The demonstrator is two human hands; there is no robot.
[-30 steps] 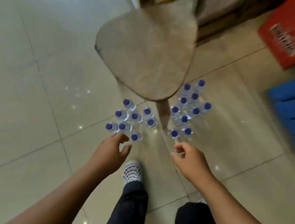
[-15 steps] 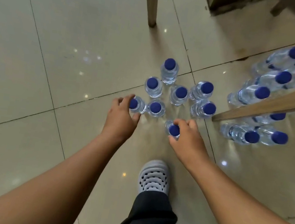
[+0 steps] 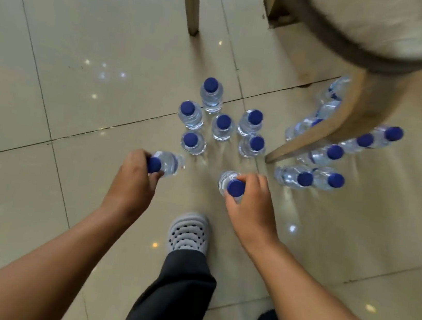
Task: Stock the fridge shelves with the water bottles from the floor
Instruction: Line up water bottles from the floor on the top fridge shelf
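The left grip (image 3: 133,184) is curled round the neck of one water bottle (image 3: 168,163); the right grip (image 3: 249,206) pinches the cap end of a second bottle (image 3: 226,181); both bottles are low over the floor (image 3: 56,56), lifted or not I cannot tell. A cluster (image 3: 222,126) of six stands just beyond, another group (image 3: 322,153) round the chair leg (image 3: 325,127); no fridge shows, so I judge most of the stocking remains.

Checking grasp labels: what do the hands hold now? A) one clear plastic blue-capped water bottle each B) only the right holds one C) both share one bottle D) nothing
A: left hand grips one clear plastic blue-capped water bottle near its cap; right hand grips a second bottle.
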